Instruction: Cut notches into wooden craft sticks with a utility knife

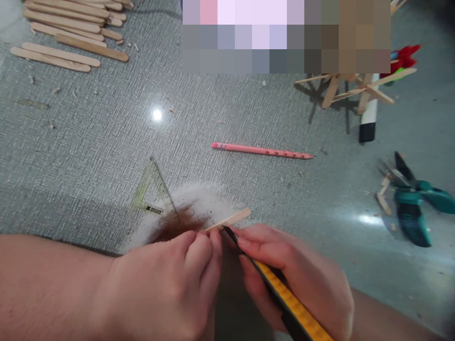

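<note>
My left hand (177,279) is closed, pinching a wooden popsicle stick (234,219) near the table's front edge. The stick's free end points up and to the right. My right hand (291,270) is wrapped round a yellow and black utility knife (284,293). The knife's tip meets the stick just beside my left fingertips; whether it cuts into the wood I cannot tell. Beyond my left hand lies a clear set square (144,189), next to a brown and white patch on the table. The stick's near end is hidden by my fingers.
A pink pencil (263,150) lies mid-table. Popsicle sticks (67,21) are heaped at the far left, with wood shavings scattered about. At right are teal-handled pliers (412,199), a structure of joined sticks (355,92) and a red object (403,59). A pixelated block covers the top middle.
</note>
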{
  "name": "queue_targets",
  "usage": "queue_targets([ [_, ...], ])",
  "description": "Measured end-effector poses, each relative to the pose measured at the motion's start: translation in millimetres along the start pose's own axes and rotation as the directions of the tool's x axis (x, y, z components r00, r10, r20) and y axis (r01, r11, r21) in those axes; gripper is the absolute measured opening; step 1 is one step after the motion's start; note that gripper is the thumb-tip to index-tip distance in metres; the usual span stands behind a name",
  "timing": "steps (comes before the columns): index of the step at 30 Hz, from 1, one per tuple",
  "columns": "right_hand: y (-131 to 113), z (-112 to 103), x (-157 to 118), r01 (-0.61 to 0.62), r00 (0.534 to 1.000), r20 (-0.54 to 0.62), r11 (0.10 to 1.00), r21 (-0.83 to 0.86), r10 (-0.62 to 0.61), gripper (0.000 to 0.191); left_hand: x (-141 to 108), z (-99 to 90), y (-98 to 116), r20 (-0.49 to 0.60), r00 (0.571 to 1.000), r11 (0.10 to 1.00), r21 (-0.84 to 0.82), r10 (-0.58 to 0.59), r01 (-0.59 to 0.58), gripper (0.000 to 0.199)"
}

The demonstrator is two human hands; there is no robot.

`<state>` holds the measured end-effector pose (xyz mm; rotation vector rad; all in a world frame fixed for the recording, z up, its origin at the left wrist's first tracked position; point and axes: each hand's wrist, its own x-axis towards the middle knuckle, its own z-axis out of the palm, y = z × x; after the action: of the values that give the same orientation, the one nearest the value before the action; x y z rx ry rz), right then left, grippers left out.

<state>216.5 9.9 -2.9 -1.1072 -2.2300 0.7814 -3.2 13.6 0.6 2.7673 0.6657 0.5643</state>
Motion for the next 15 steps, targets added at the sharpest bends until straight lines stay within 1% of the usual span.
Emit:
queue_targets([
  [3,-3.8,1.7,1.8,-0.016,1.0,0.017,0.999,0.034,0.015,0.029,0.1,0.7,1.3,-0.008,1.0,1.0,0.014,-0.015,0.015,0.038],
  [7,-12.0,5.5,4.3,-0.094,0.995,0.034,0.981,0.171,0.09,0.027,0.6,1.8,3.3,-0.001,1.0,0.999,0.051,0.0,0.0,0.035],
  [10,-14.7,8.9,4.1,-0.15,0.989,0.036,0.955,0.257,0.146,0.028,1.0,2.3,3.8,-0.001,1.0,0.999,0.04,0.01,-0.01,0.031],
  [12,-13.2,10.6,2.8,-0.143,0.989,0.009,0.954,0.263,0.146,0.026,1.2,2.5,3.4,0.003,1.0,0.999,0.032,0.016,-0.016,0.029],
  [15,-7.7,10.0,0.7,-0.114,0.993,-0.018,0.975,0.189,0.12,0.02,1.1,2.9,2.4,0.01,1.0,0.999,0.033,0.025,-0.025,0.028],
])
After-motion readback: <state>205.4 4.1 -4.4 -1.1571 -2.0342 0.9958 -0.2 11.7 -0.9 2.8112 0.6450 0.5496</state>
